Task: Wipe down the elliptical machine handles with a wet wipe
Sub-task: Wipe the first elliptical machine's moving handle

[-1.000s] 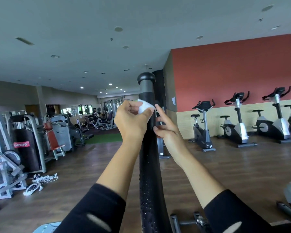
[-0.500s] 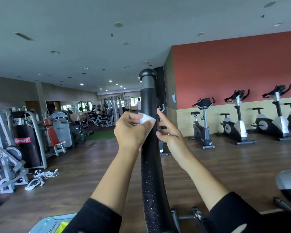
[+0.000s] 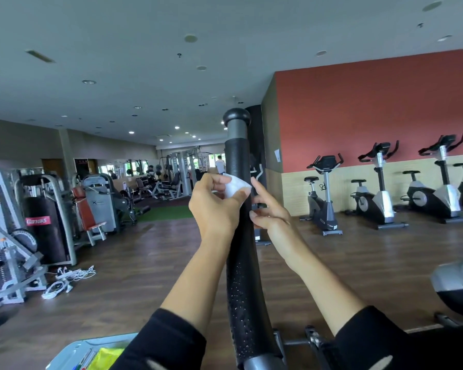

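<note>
Pinching wet wipe point(image 3: 235, 186) against handle point(image 3: 237, 156) edge

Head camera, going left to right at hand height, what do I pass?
Black bag with red label → left hand pinching the wet wipe → elliptical handle → right hand → exercise bikes.

handle point(image 3: 238, 161) dead centre up front, wipe point(image 3: 235, 186) on its left side, machines point(image 3: 48, 214) off left, bikes point(image 3: 380, 193) along the right wall point(image 3: 372, 116), cables point(image 3: 72, 275) on the floor point(image 3: 145, 263)
</note>
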{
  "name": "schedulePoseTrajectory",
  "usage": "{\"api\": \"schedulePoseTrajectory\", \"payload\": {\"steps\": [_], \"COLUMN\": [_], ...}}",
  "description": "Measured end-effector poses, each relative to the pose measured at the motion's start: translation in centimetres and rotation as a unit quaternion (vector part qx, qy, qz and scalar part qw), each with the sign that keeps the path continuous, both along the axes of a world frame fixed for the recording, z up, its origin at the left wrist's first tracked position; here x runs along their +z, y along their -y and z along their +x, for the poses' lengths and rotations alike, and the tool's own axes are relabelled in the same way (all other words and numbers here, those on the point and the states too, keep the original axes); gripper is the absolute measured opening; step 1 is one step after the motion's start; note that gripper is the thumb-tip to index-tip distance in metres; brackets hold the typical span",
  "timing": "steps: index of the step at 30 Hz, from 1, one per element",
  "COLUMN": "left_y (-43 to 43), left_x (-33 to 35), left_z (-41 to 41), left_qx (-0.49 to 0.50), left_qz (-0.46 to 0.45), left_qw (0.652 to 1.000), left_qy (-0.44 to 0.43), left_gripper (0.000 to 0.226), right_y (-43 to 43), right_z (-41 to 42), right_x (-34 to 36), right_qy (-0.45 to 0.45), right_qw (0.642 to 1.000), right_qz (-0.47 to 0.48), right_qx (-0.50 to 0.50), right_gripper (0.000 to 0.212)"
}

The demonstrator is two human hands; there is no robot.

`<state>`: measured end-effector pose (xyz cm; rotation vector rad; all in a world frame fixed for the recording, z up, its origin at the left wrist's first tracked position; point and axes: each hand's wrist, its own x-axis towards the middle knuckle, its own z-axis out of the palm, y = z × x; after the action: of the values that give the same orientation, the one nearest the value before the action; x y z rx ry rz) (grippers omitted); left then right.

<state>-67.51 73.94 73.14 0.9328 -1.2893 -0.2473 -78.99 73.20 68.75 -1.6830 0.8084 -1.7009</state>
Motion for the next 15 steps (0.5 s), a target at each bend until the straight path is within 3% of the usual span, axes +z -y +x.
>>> {"api": "schedulePoseTrajectory", "payload": {"steps": [6,10,12,15], "left_y": [0.6,0.5,0.9,1.8], "left_x": [-0.5,0.3,-0.6,-1.7], "left_z": [0.7,0.0,0.8,2.2], "left_qx": [-0.011,-0.030,-0.042,-0.139], "left_qz": [0.019,-0.016,0.007,0.078], "left_qw": [1.000,0.999,0.998,0.984], "left_qy": [-0.016,-0.041,-0.035,-0.083], "left_gripper": [0.025,0.023,0.024,0.025], "right_y": [0.2,0.3,0.1,0.1], "right_z": [-0.2,-0.1,0.0,0.2], "right_x": [-0.2,-0.3,-0.2,0.5], "right_qy": [-0.001,-0.008,-0.007,0.008], "right_qw": [1.000,1.000,1.000,0.999], "right_qz": [-0.001,-0.002,-0.005,-0.025], "right_qx": [0.000,-0.013,-0.018,-0.037], "right_gripper": [0.064,0.068,0.070,0.064]}}
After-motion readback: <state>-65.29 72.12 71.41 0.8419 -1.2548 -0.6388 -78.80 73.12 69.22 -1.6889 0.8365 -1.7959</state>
